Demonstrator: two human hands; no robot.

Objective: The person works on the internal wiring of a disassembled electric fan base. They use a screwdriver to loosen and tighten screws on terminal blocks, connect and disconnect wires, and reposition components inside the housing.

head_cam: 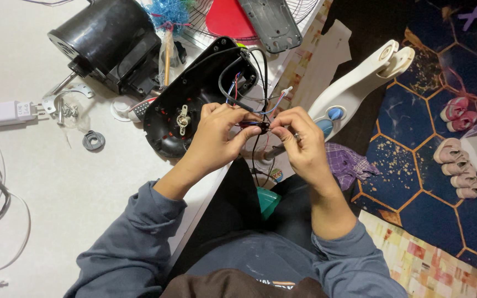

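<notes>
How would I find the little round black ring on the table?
Start at the big black motor at the top of the white table. Go down past the white plug adapter and shiny metal bracket. The black ring lies alone below them, flat with a hole.

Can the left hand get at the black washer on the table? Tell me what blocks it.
Probably yes, once freed: the left hand is pinching the wires, but the black washer lies uncovered on the table, nothing between.
</notes>
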